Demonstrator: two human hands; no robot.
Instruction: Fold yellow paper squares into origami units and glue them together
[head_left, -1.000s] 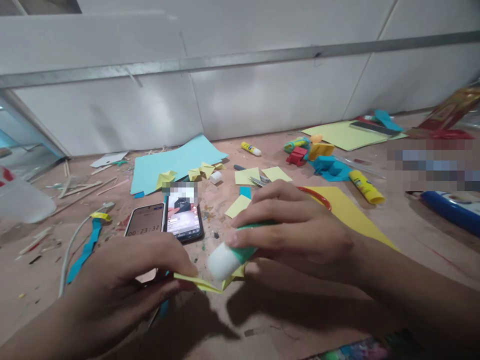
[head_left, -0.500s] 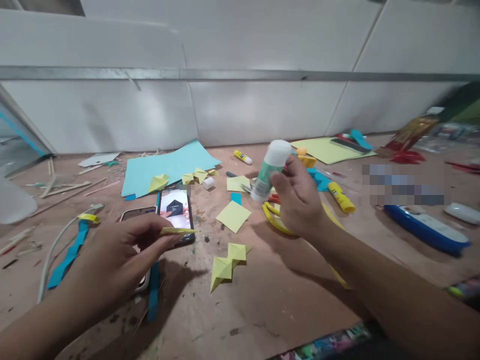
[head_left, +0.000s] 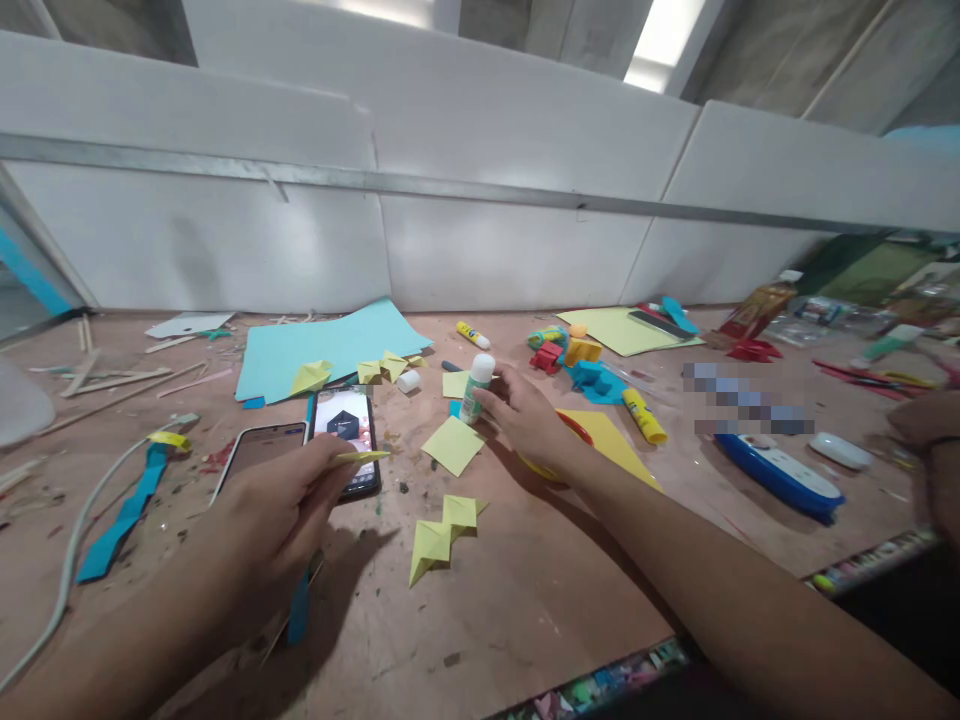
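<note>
My left hand pinches a folded yellow paper piece, seen edge-on, over two smartphones. One phone has a lit screen with a dark hexagon-like shape on it. My right hand has thumb and fingers closed round an upright glue stick with a white top and green label, low by the table. Just in front of it lies a flat yellow square of paper. Nearer me, a joined pair of folded yellow paper units rests on the table.
A light blue sheet lies at the back with more folded yellow pieces. Under my right forearm are scissors and yellow paper. A yellow glue stick and a blue-and-white boat-shaped object lie right. Another person's hand shows far right.
My right hand has lowered the glue stick down and to the left, beside the flat yellow square. My left hand still pinches its folded paper. The view has shifted, bringing another person's hand in.
</note>
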